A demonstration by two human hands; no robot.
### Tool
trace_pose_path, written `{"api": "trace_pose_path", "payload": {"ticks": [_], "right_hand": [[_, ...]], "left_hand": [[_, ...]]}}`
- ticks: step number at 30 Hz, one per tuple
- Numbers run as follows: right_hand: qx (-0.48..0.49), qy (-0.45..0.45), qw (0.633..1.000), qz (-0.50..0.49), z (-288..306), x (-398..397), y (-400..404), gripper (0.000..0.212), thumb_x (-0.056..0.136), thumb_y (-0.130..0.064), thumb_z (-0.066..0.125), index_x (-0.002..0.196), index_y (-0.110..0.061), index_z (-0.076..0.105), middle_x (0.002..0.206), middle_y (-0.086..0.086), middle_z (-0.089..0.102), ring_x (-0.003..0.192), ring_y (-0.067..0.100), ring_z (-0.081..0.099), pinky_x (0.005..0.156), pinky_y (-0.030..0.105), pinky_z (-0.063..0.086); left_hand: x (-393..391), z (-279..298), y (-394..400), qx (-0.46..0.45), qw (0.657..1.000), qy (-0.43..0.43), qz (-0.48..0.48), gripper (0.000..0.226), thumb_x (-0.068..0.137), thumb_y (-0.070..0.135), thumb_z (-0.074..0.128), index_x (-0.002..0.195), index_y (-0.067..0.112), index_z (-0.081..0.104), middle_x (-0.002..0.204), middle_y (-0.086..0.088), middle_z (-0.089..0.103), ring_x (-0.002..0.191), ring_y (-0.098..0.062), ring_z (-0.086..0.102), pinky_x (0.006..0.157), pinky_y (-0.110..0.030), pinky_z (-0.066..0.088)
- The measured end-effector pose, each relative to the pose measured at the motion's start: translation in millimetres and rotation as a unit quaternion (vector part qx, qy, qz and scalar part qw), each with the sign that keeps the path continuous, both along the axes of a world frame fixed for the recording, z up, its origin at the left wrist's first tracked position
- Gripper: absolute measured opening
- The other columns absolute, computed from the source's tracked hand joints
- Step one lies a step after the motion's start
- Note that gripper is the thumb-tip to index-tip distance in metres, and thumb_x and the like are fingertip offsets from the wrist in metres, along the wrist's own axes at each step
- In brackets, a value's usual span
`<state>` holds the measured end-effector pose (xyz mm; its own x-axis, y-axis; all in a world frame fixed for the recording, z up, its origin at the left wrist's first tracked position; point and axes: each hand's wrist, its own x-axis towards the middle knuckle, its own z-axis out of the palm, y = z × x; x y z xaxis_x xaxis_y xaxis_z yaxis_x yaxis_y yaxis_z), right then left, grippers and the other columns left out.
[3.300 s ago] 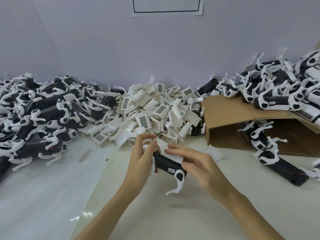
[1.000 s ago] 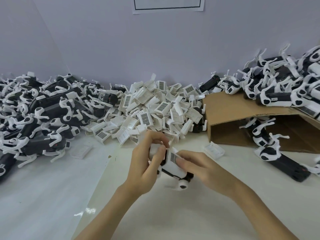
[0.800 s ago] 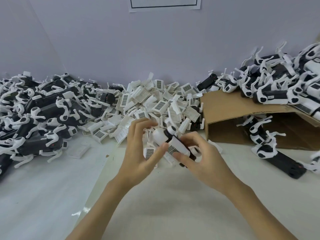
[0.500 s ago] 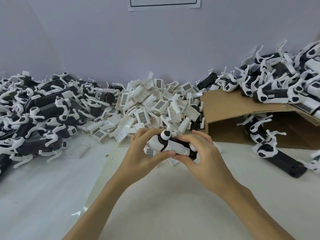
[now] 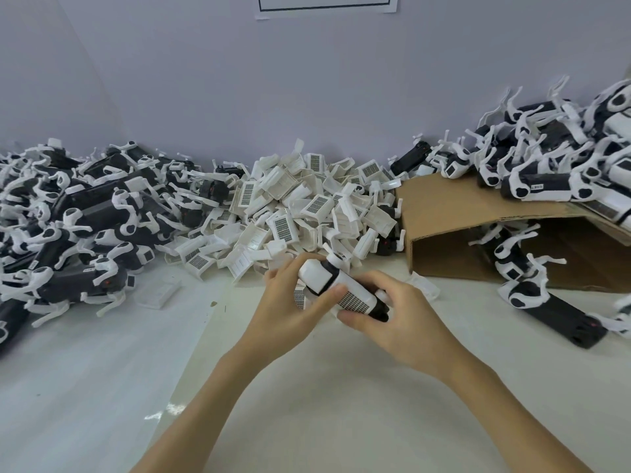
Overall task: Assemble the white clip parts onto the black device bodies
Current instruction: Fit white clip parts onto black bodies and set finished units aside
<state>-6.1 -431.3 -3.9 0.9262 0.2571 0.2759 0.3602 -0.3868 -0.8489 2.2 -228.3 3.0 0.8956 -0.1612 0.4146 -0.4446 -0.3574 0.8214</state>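
Observation:
Both hands hold one black device body above the table, tilted from upper left to lower right. White clip parts cover most of it, one with a dotted grid patch facing up. My left hand grips its upper left end, thumb lying across the grid patch. My right hand curls round its lower right end, where the black tip shows. A heap of loose white clip parts lies just behind the hands.
A pile of black device bodies with white arms fills the left. A brown cardboard box lies on its side at the right, with more devices on it and spilling from it. The white table extends toward me.
The device has been turned over in both hands and lifted a little; its grid-patch clip now faces up. Earlier a white arm hung below it.

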Motion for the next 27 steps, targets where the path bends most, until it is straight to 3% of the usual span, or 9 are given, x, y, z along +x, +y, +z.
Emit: {"api": "trace_pose_path", "payload": {"ticks": [4, 8, 10, 12, 15, 19, 23, 25, 27], "right_hand": [[-0.006, 0.012, 1.000, -0.003, 2.0, -2.2, 2.4, 0.034, 0.085, -0.037, 0.086, 0.115, -0.037, 0.069, 0.102, -0.018, 0.075, 0.098, 0.002, 0.070, 0.080, 0.016, 0.053], [-0.003, -0.017, 1.000, -0.020, 4.0, 0.3, -3.1, 0.040, 0.081, -0.038, 0.089, 0.116, -0.041, 0.069, 0.103, -0.021, 0.075, 0.100, -0.001, 0.069, 0.080, 0.010, 0.050], [-0.040, -0.050, 0.997, -0.032, 1.4, 0.4, -1.6, 0.056, 0.081, -0.039, 0.088, 0.131, -0.043, 0.062, 0.114, -0.023, 0.069, 0.110, -0.004, 0.063, 0.086, 0.009, 0.048], [-0.119, -0.119, 0.984, -0.066, -4.4, 0.7, 3.6, 0.069, 0.081, -0.038, 0.087, 0.141, -0.035, 0.053, 0.125, -0.021, 0.059, 0.118, 0.001, 0.056, 0.094, 0.017, 0.050], [-0.120, -0.201, 0.968, -0.094, -9.2, 3.2, 6.0, 0.056, 0.081, -0.021, 0.087, 0.131, -0.023, 0.060, 0.121, -0.012, 0.060, 0.114, 0.008, 0.059, 0.089, 0.031, 0.056], [0.052, -0.075, 0.996, -0.012, -6.1, 6.5, -5.6, 0.040, 0.090, -0.022, 0.079, 0.127, -0.035, 0.066, 0.115, -0.012, 0.072, 0.111, 0.012, 0.068, 0.090, 0.025, 0.056], [0.134, 0.010, 0.990, 0.033, -2.9, 8.1, -9.3, 0.037, 0.095, -0.023, 0.068, 0.132, -0.028, 0.066, 0.118, 0.000, 0.074, 0.112, 0.025, 0.068, 0.100, 0.051, 0.056], [0.090, -0.004, 0.996, 0.022, -4.3, 6.4, -6.5, 0.043, 0.097, -0.026, 0.070, 0.138, -0.030, 0.061, 0.124, -0.008, 0.072, 0.120, 0.015, 0.066, 0.102, 0.043, 0.056], [0.002, -0.063, 0.997, -0.035, -9.7, 3.7, 0.2, 0.053, 0.094, -0.028, 0.078, 0.143, -0.031, 0.058, 0.126, -0.016, 0.069, 0.120, 0.005, 0.064, 0.097, 0.029, 0.057]], "left_hand": [[0.9, 1.9, 2.4, -0.007, 1.000, -0.003, -0.006, 0.027, 0.093, 0.041, 0.072, 0.112, 0.021, 0.067, 0.101, 0.009, 0.071, 0.110, -0.025, 0.065, 0.107, -0.065, 0.040], [-1.6, 1.6, -1.9, -0.043, 0.999, 0.022, 0.000, 0.035, 0.089, 0.046, 0.075, 0.116, 0.024, 0.070, 0.110, 0.008, 0.073, 0.122, -0.033, 0.061, 0.110, -0.061, 0.043], [-0.8, -1.5, -6.7, -0.064, 0.997, 0.024, 0.025, 0.034, 0.088, 0.047, 0.080, 0.113, 0.025, 0.072, 0.110, 0.006, 0.074, 0.120, -0.028, 0.063, 0.106, -0.048, 0.049], [1.4, -4.5, -8.5, -0.111, 0.992, 0.044, 0.046, 0.031, 0.087, 0.050, 0.082, 0.102, 0.024, 0.073, 0.098, 0.009, 0.074, 0.099, -0.008, 0.067, 0.089, -0.023, 0.051], [2.3, -5.9, -4.3, -0.087, 0.994, 0.068, 0.022, 0.033, 0.089, 0.060, 0.076, 0.105, 0.031, 0.071, 0.098, 0.014, 0.073, 0.092, -0.001, 0.065, 0.081, -0.016, 0.048], [6.7, -4.9, 7.4, 0.068, 0.997, -0.029, 0.036, 0.059, 0.083, 0.070, 0.067, 0.133, 0.046, 0.047, 0.129, 0.029, 0.052, 0.126, -0.001, 0.046, 0.100, -0.010, 0.037], [5.7, 2.3, 9.5, -0.092, 0.990, 0.083, -0.070, 0.051, 0.083, 0.061, 0.071, 0.127, 0.037, 0.067, 0.121, 0.012, 0.073, 0.114, -0.009, 0.069, 0.094, -0.020, 0.050], [4.5, 1.8, 4.1, -0.129, 0.988, 0.085, -0.025, 0.051, 0.076, 0.061, 0.079, 0.118, 0.032, 0.073, 0.111, 0.008, 0.076, 0.102, -0.012, 0.073, 0.088, -0.023, 0.052], [0.1, -1.8, -4.4, -0.090, 0.994, 0.033, 0.049, 0.049, 0.072, 0.062, 0.083, 0.111, 0.035, 0.073, 0.103, 0.016, 0.076, 0.098, -0.007, 0.072, 0.086, -0.021, 0.051]]}}
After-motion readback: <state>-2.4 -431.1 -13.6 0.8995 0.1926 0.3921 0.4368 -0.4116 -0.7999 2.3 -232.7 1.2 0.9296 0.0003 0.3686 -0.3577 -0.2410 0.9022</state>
